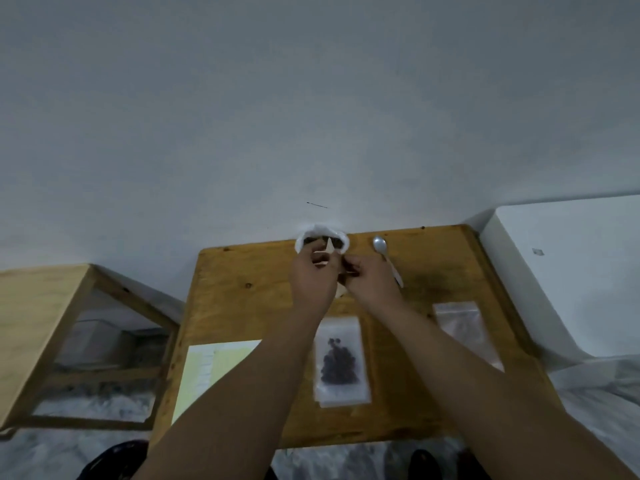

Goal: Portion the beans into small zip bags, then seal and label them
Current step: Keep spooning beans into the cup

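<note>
Over the far middle of the wooden table point(242, 299), my left hand point(311, 275) and my right hand point(372, 277) are held close together. Both pinch a small pale strip, seemingly tape or a label point(329, 249), between fingertips. Just behind them stands a white bag of beans point(341, 239) against the wall. A filled zip bag point(341, 360) with dark beans lies flat on the table between my forearms. Empty zip bags point(462, 327) lie to the right. A plastic spoon point(384, 252) rests beside my right hand.
A yellow-and-white label sheet point(211, 368) lies at the table's left front. A wooden stool or crate point(45, 313) stands left of the table. A white box point(568, 271) stands to the right. The grey wall rises right behind the table.
</note>
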